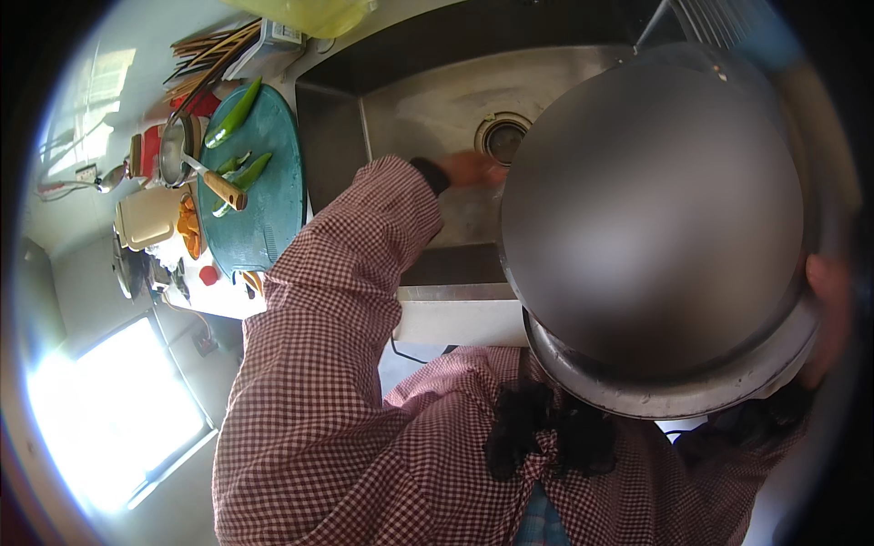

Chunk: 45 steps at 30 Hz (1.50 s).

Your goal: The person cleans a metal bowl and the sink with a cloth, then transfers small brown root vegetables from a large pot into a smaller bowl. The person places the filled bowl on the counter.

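Observation:
A large round metal pan (674,396) is tilted up in front of me, partly over the sink. Its inside is a smooth grey blur, so I cannot make out any contents. My left hand (473,170) is at the pan's left edge, with its fingertips partly hidden against it. On the opposite side, my right hand (827,305) is curled round the rim, smeared by motion. Behind the pan lies the stainless steel sink (410,118), with its round drain (503,138) showing just beyond my left fingers.
Left of the sink, a teal cutting board (278,164) bears several green peppers (235,114). A small wooden-handled pan or ladle (221,188) overlaps its edge. Chopsticks (214,59) stand behind, near a yellow-green bag (314,14). A wire rack (715,23) is at far right.

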### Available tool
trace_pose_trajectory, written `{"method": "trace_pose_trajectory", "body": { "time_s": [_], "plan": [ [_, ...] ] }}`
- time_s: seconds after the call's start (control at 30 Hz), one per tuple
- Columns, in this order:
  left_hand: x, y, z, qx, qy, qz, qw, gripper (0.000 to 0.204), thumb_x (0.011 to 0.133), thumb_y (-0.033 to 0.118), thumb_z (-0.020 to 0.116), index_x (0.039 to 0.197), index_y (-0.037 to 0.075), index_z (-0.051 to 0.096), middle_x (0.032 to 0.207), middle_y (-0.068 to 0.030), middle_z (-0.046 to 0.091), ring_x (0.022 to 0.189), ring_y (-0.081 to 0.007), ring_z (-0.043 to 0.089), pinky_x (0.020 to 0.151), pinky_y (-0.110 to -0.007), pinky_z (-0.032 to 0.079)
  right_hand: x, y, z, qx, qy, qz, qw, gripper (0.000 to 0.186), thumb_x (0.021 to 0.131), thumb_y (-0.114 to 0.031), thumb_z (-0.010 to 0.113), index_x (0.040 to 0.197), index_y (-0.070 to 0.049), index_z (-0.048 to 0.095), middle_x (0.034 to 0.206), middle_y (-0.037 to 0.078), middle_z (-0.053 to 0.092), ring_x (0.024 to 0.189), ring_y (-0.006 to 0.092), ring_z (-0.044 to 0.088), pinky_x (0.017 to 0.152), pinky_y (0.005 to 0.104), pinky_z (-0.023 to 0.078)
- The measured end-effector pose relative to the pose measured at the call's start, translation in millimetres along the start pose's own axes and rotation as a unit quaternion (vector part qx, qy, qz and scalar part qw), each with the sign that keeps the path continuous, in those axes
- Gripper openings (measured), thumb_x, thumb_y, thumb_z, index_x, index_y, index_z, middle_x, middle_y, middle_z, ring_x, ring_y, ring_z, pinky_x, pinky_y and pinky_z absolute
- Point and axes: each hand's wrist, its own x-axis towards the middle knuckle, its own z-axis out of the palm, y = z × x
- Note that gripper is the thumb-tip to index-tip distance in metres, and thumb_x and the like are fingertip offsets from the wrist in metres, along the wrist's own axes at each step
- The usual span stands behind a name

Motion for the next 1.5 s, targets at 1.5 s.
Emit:
{"method": "trace_pose_trajectory", "body": {
  "time_s": [1.5],
  "plan": [
    [-392.8, 190.2, 80.9, -0.105, 0.657, -0.054, 0.745, 0.026, 0.092, 0.008, 0.048, 0.114, -0.003, 0.055, 0.103, -0.0142, 0.063, 0.098, -0.0199, 0.059, 0.09, -0.031, 0.044, 81.2, -50.0, 134.0, 0.145, -0.232, 0.205, 0.94, 0.02, 0.073, -0.011, 0.054, 0.084, 0.005, 0.06, 0.07, 0.007, 0.062, 0.062, 0.0145, 0.055, 0.059, 0.0304, 0.045]
  ]
}}
